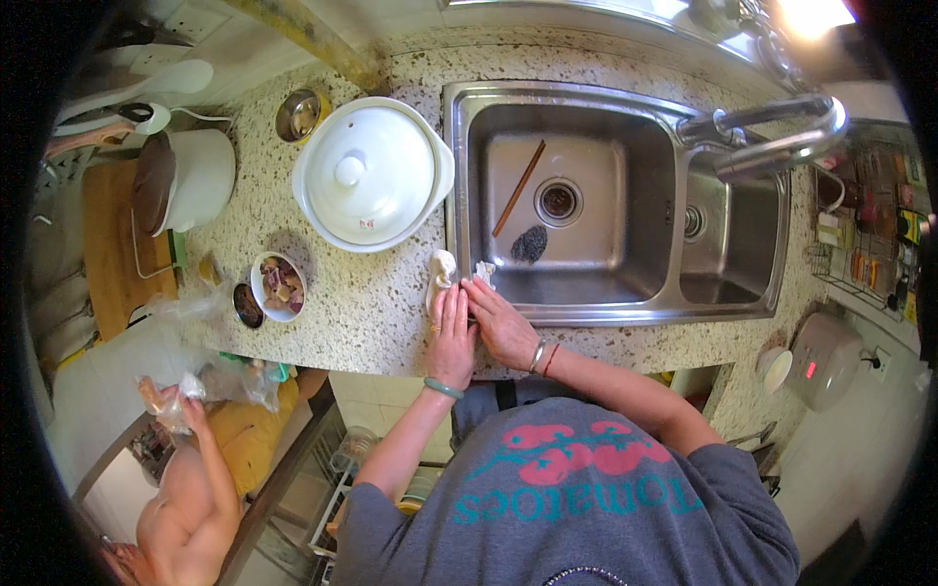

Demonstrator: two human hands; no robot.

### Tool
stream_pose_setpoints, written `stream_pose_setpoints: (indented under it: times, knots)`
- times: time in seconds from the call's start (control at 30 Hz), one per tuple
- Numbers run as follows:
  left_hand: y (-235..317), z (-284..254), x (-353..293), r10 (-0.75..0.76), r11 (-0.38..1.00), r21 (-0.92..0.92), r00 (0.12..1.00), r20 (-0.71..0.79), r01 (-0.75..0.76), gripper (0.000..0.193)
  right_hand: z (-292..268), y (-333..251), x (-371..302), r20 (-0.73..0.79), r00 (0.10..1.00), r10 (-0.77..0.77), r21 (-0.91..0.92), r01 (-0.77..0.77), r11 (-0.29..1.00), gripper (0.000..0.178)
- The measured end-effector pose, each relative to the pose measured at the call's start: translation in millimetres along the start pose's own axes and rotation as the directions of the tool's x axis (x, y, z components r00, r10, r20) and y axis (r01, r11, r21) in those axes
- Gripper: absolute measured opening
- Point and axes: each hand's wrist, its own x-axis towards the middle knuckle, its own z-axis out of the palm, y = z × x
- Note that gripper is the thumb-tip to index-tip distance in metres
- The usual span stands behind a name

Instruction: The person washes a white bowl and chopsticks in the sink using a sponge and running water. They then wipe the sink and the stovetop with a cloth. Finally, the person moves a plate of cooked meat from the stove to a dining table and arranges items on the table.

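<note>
A grey shirt point(606, 488), in front of the sink point(625, 314), comes nearest, with teal lettering beside a red fruit print. Pale, crumpled cloth point(444, 268) shows at the sink's front-left corner, on either side of the fingers; whether it is one piece I cannot tell. There the left hand point(452, 334) and right hand point(504, 324) meet, fingers fairly straight and close together; any grip beneath is hidden. Flat, even pressure over gathered folds would probably serve best. Left of the sink, the pot point(391, 156) bears small red characters; right of it, packets point(911, 229) carry print too small to read.
</note>
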Motion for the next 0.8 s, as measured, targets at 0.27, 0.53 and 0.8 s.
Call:
stream_pose_setpoints:
  times: [0.27, 0.53, 0.8]
  knots:
    - [-9.4, -11.9, 64.9, 0.015, 0.999, -0.043, 0.998, -0.063, -0.018, 0.048, -11.1, 18.5, 40.7, -0.134, 0.988, 0.076, 0.087, -0.065, 0.994, 0.059]
    - [-9.0, -1.3, 113.8, -0.069, 0.995, -0.083, 0.988, -0.139, 0.057, 0.052, -13.4, 42.5, 89.5, -0.397, 0.909, 0.126, 0.041, -0.120, 0.992, 0.057]
    - [8.6, 4.5, 118.1, -0.072, 0.997, -0.014, 0.958, -0.279, 0.071, 0.062, -64.3, 51.0, 124.4, -0.419, 0.870, 0.259, 0.089, -0.244, 0.966, 0.046]
